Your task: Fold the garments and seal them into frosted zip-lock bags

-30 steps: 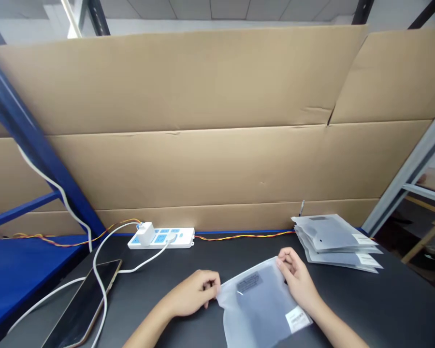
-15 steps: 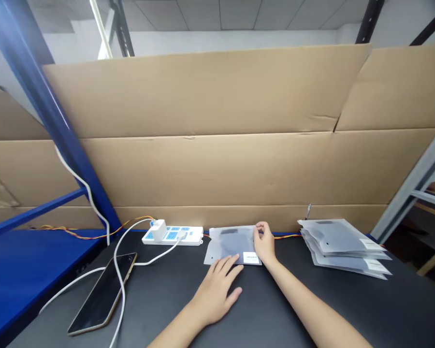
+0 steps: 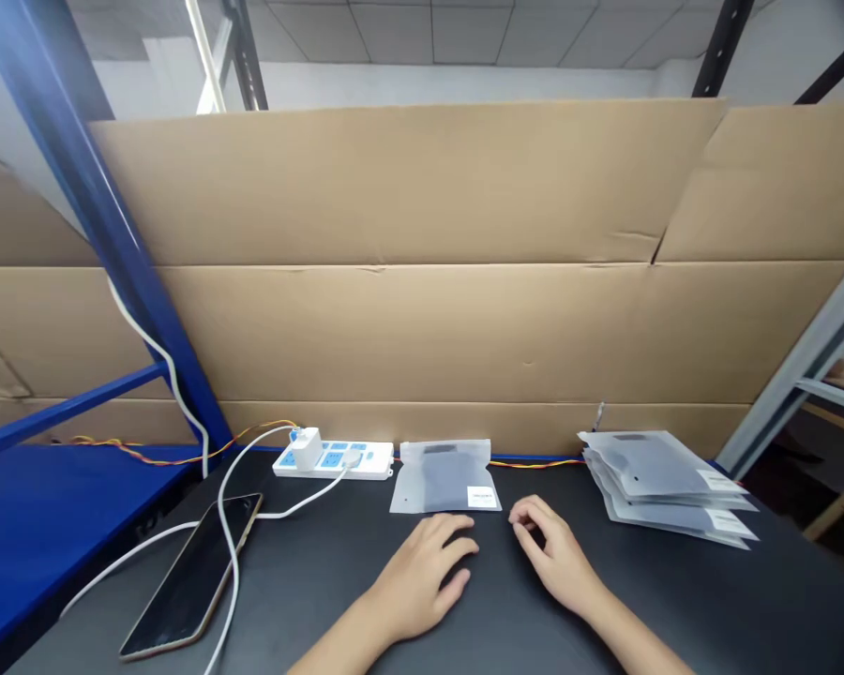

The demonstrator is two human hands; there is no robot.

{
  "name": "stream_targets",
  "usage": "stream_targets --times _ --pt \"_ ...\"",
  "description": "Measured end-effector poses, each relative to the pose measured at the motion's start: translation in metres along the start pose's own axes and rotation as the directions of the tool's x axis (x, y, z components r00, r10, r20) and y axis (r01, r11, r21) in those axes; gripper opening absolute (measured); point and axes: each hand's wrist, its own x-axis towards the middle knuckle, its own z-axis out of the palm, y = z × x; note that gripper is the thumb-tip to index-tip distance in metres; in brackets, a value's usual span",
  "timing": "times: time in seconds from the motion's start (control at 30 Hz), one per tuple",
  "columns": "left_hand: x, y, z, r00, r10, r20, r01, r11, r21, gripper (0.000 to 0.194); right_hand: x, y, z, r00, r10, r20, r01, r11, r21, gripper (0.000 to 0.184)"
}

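Observation:
A frosted plastic pouch [image 3: 444,477] with a white label lies flat on the black table [image 3: 675,600], against the cardboard wall, just right of the power strip. My left hand [image 3: 429,572] rests on the table a little in front of the pouch, fingers loosely curled and apart, holding nothing. My right hand [image 3: 552,553] hovers beside it, to the right of the pouch, fingers relaxed and bent, also empty. Neither hand touches the pouch.
A stack of similar pouches [image 3: 665,487] lies at the right. A white power strip [image 3: 334,459] with a charger sits at the back; its cable runs to a phone [image 3: 193,577] at the left. Cardboard sheets [image 3: 422,309] wall the back. Blue shelf frame [image 3: 77,187] stands left.
Both hands carried the pouch from the near table to the back wall, set it down, then let go and drew back toward me.

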Motion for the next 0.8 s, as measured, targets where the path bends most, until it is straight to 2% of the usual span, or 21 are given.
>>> stream_targets --times 0.1,0.23,0.63,0.8 --pt "0.0 0.007 0.0 0.996 0.059 0.073 -0.055 0.997 -0.054 0.035 -0.025 -0.003 -0.02 0.995 0.004 0.096 0.006 0.994 -0.105 0.014" --pt "0.002 0.009 0.0 0.996 0.049 0.076 -0.044 0.997 -0.068 0.033 -0.04 -0.001 -0.034 0.991 0.025 0.134 0.003 0.979 -0.204 0.013" --pt "0.007 0.009 -0.004 0.996 0.022 0.088 -0.012 0.993 -0.116 0.032 -0.035 -0.007 -0.036 0.979 0.061 0.194 -0.008 0.964 -0.264 0.013" --pt "0.008 0.008 -0.004 0.995 0.012 0.098 0.0 0.993 -0.115 0.032 -0.033 -0.006 -0.047 0.983 -0.024 0.184 0.096 0.914 -0.394 0.016"
